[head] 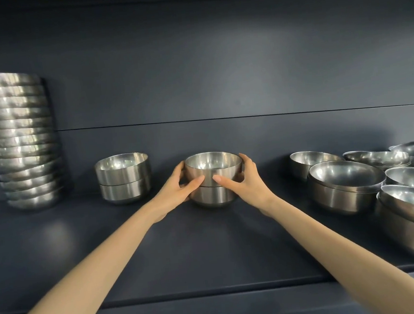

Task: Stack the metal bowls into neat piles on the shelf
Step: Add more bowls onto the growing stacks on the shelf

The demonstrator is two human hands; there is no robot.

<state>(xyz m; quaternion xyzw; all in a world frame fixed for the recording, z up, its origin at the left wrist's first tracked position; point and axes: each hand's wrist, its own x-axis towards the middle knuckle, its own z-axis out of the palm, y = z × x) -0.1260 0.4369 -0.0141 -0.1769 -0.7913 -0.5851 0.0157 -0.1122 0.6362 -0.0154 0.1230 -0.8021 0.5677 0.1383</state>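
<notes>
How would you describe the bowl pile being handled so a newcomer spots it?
On the dark grey shelf, look between the tall stack of steel bowls at far left and the wide round steel bowls at right. Beside an untouched two-bowl pile, it is the central two-bowl pile gripped by the left hand and right hand.

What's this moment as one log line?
left hand, right hand: gripping top bowl | under it: lower bowl | far left: tall stack
</notes>
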